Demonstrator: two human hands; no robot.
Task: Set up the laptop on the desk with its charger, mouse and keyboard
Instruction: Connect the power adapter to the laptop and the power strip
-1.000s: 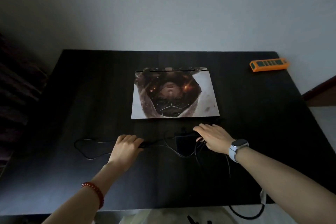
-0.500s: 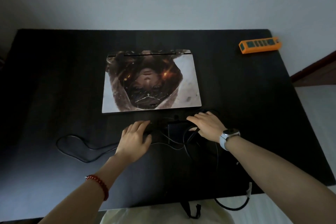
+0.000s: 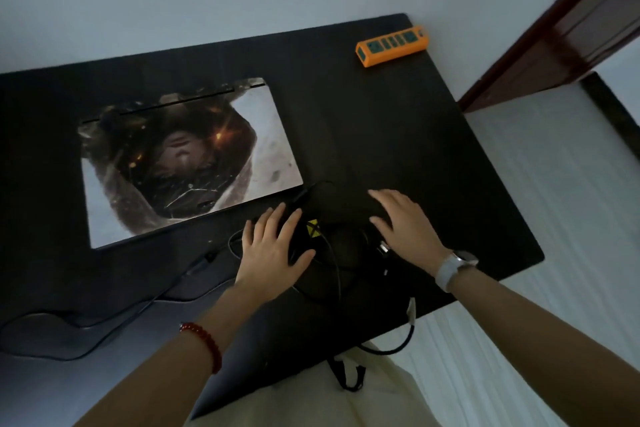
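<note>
The closed laptop [image 3: 187,166], its lid covered by a picture skin, lies on the left half of the black desk [image 3: 398,135]. In front of its right corner sits the black charger brick [image 3: 317,230] with a yellow mark, amid tangled black cables [image 3: 337,274]. My left hand [image 3: 272,248] lies palm down on the brick's left side, fingers spread. My right hand [image 3: 405,225] hovers flat over the cables to the right, fingers apart, a small metal plug [image 3: 382,248] just below its thumb. No mouse or keyboard is in view.
An orange power strip [image 3: 391,45] lies at the desk's far right corner. One cable [image 3: 104,319] trails left across the desk; another [image 3: 398,347] hangs over the front edge. A cream bag [image 3: 381,395] sits below. A dark wooden door frame [image 3: 554,31] stands at the right.
My view has swung right and tilted, so the laptop now sits at the left. My left hand has shifted right onto the charger brick; my right hand has lifted and spread.
</note>
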